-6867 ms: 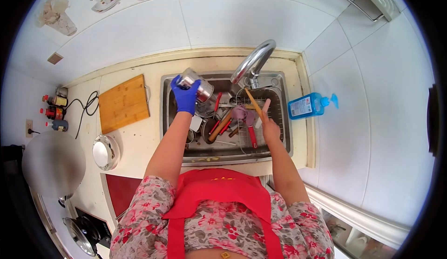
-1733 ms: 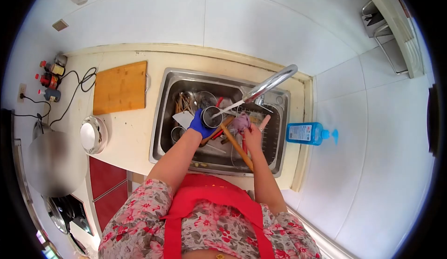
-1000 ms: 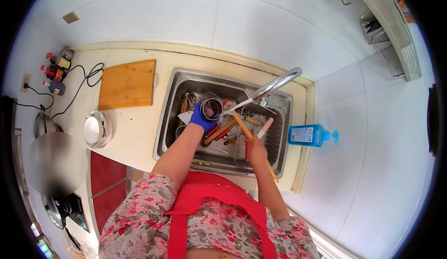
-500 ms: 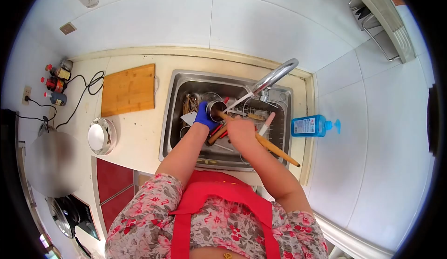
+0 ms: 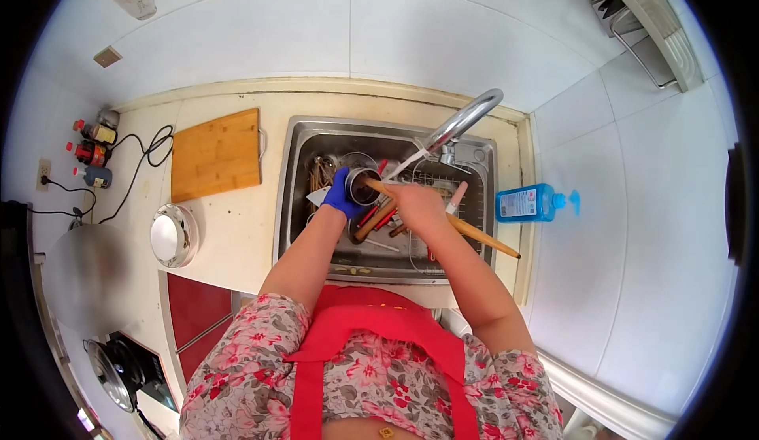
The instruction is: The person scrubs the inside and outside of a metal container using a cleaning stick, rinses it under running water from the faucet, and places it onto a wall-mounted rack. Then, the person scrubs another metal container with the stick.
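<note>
In a blue glove, my left hand [image 5: 341,195] grips the side of a round metal cup [image 5: 362,194], whose mouth faces up and right, over the left half of the sink [image 5: 289,203]. My bare right hand [image 5: 417,207] is closed round a long wooden stick [image 5: 484,237]. One end of the stick reaches into the cup; the other slants down to the right past the rack. Whether the stick is fixed to the cup I cannot tell. Water [image 5: 407,163] runs from the faucet [image 5: 466,116] just right of the cup. Beneath my hands lie several utensils, partly hidden.
A wire rack [image 5: 443,262] sits in the right side of the sink. Left on the counter are a wooden cutting board [image 5: 215,155] and a stack of bowls [image 5: 172,236]. A blue soap pump bottle [image 5: 526,203] stands to the right. Bottles [image 5: 95,152] and a cord [image 5: 145,151] lie further left.
The stick's free end has swung up and right, and my right hand has shifted slightly the same way. My left hand and the cup have moved slightly up and left.
</note>
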Demonstrator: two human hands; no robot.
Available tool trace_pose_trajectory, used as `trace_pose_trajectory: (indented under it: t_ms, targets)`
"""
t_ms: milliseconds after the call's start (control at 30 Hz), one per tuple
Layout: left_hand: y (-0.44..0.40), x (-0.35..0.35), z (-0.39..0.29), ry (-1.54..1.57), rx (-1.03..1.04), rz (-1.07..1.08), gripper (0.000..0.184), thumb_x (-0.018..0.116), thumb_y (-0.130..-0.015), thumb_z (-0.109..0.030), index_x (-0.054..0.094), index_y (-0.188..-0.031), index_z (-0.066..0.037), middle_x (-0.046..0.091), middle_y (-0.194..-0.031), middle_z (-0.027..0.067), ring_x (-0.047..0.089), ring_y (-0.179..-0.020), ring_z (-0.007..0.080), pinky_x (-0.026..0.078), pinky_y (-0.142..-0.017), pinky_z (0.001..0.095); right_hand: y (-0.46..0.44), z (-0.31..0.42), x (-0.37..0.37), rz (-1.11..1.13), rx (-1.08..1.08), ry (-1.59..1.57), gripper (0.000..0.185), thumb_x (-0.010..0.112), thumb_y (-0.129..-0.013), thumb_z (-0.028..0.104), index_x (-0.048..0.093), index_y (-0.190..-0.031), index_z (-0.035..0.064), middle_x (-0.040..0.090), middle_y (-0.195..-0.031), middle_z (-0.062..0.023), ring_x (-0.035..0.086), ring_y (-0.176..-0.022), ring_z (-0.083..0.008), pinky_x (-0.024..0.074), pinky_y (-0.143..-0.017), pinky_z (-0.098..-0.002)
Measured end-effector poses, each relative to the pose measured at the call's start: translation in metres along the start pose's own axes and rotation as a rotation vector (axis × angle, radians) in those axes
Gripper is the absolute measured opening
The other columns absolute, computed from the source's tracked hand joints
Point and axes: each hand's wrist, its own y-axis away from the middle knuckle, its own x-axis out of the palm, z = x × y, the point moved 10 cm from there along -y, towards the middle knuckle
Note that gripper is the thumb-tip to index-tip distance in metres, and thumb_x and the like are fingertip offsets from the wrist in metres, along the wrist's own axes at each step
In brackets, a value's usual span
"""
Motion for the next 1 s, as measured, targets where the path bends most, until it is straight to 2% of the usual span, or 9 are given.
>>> trace_pose_trajectory:
  t_ms: [67, 100, 133, 233, 333, 467, 533, 567, 1000]
  targets:
    - [-0.032, -0.003, -0.006, 0.002, 0.044, 0.235, 0.052, 0.038, -0.084, -0.052, 0.053, -0.111, -0.009, 0.057, -0.109, 0.0125, 0.052, -0.100, 0.0304, 0.038, -0.093, 0.0452, 0.007, 0.016, -0.009, -0.042, 0.001, 0.015, 0.034, 0.044, -0.082, 0.012, 0.059, -0.111, 0.0193, 0.062, -0.079, -0.0135, 0.062, -0.072, -0.0293, 0.0493, -0.060, -0.0391]
    - [-0.047, -0.003, -0.003, -0.110, 0.018, 0.514, 0.051, 0.035, -0.086, -0.050, 0.053, -0.111, -0.010, 0.057, -0.110, 0.0127, 0.051, -0.101, 0.0300, 0.038, -0.094, 0.0448, 0.008, 0.026, 0.006, 0.071, -0.023, 0.119, 0.032, 0.047, -0.080, 0.011, 0.060, -0.109, 0.0169, 0.062, -0.079, -0.0122, 0.063, -0.073, -0.0278, 0.0498, -0.059, -0.0389]
    - [-0.027, 0.017, -0.002, -0.115, 0.011, 0.513, 0.051, 0.035, -0.086, -0.050, 0.053, -0.111, -0.010, 0.057, -0.110, 0.0127, 0.051, -0.101, 0.0300, 0.038, -0.094, 0.0448, 0.011, 0.032, 0.021, 0.190, -0.045, 0.215, 0.030, 0.049, -0.079, 0.010, 0.061, -0.106, 0.0145, 0.063, -0.079, -0.0108, 0.063, -0.075, -0.0262, 0.0502, -0.059, -0.0388]
    - [-0.003, -0.002, -0.003, -0.029, 0.020, 0.034, 0.049, 0.038, -0.086, -0.049, 0.053, -0.111, -0.010, 0.057, -0.110, 0.0127, 0.051, -0.102, 0.0314, 0.038, -0.093, 0.0469, 0.012, 0.029, -0.007, 0.049, -0.033, 0.120, 0.035, 0.049, -0.079, 0.010, 0.058, -0.111, 0.0193, 0.063, -0.080, -0.0105, 0.063, -0.075, -0.0258, 0.0507, -0.060, -0.0382]
    - [-0.008, -0.002, -0.015, 0.046, 0.091, 0.018, 0.047, 0.043, -0.085, -0.047, 0.052, -0.113, -0.010, 0.056, -0.112, 0.0126, 0.052, -0.102, 0.0318, 0.039, -0.093, 0.0481, 0.008, 0.023, -0.015, -0.028, -0.017, 0.082, 0.036, 0.050, -0.078, 0.010, 0.057, -0.112, 0.0204, 0.063, -0.084, -0.0113, 0.063, -0.078, -0.0251, 0.0513, -0.062, -0.0372]
    - [-0.022, -0.023, 0.001, -0.038, 0.017, -0.043, 0.050, 0.045, -0.084, -0.049, 0.053, -0.111, -0.008, 0.057, -0.110, 0.0126, 0.053, -0.101, 0.0297, 0.041, -0.092, 0.0446, 0.006, 0.015, 0.031, 0.167, 0.004, 0.179, 0.038, 0.051, -0.078, 0.010, 0.056, -0.113, 0.0215, 0.062, -0.082, -0.0111, 0.063, -0.074, -0.0271, 0.0503, -0.061, -0.0387]
    - [-0.011, -0.026, -0.004, -0.035, 0.057, -0.101, 0.051, 0.047, -0.083, -0.049, 0.053, -0.111, -0.007, 0.057, -0.111, 0.0136, 0.055, -0.099, 0.0286, 0.042, -0.091, 0.0431, 0.008, 0.018, 0.001, -0.041, -0.089, -0.028, 0.051, 0.055, -0.073, 0.006, 0.051, -0.120, 0.0252, 0.062, -0.075, -0.0127, 0.062, -0.070, -0.0305, 0.0494, -0.061, -0.0396]
    - [-0.020, -0.029, -0.006, -0.036, 0.062, -0.070, 0.050, 0.047, -0.083, -0.049, 0.053, -0.111, -0.008, 0.057, -0.111, 0.0127, 0.054, -0.099, 0.0284, 0.042, -0.091, 0.0427, 0.002, 0.005, 0.007, 0.008, -0.029, -0.016, 0.035, 0.051, -0.078, 0.012, 0.056, -0.112, 0.0189, 0.062, -0.077, -0.0112, 0.063, -0.072, -0.0302, 0.0504, -0.063, -0.0408]
    - [-0.042, -0.049, -0.011, 0.064, 0.041, -0.057, 0.042, 0.061, -0.079, -0.037, 0.052, -0.111, -0.010, 0.061, -0.100, 0.0083, 0.059, -0.090, 0.0254, 0.049, -0.082, 0.0395, 0.007, 0.003, 0.012, 0.052, 0.095, -0.069, 0.038, 0.048, -0.079, 0.009, 0.057, -0.113, 0.0229, 0.062, -0.086, -0.0178, 0.061, -0.080, -0.0299, 0.0479, -0.068, -0.0400]
